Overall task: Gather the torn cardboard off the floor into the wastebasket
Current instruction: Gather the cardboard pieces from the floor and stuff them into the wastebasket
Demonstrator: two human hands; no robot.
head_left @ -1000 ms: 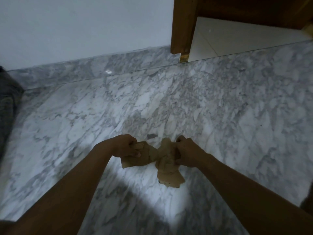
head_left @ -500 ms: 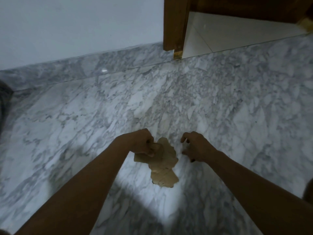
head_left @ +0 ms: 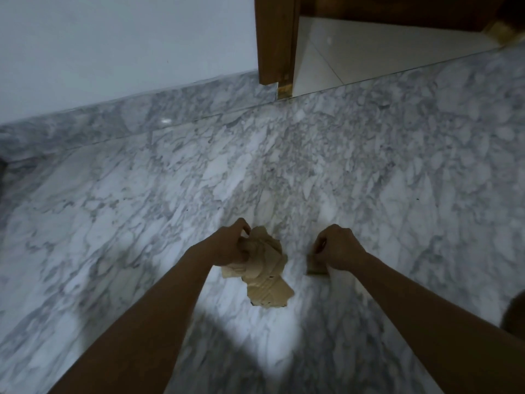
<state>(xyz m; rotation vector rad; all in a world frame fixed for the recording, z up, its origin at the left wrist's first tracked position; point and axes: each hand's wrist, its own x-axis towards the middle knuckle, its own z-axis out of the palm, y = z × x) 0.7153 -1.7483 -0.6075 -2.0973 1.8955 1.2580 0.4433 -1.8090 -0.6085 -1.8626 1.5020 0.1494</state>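
My left hand grips a bunch of torn tan cardboard pieces, which hang from it above the marble floor. To the right, my right hand is closed with its fingers curled down on a small brown cardboard scrap that shows below the palm, at floor level. The two hands are about a hand's width apart. No wastebasket is in view.
A white wall with a marble skirting runs along the far side. A wooden door frame stands at the top, with a pale tiled floor beyond it. A dark shape sits at the right edge.
One second ago both hands held the bunch together. My right hand let go, moved right and closed on a small scrap. The left hand kept the bunch.
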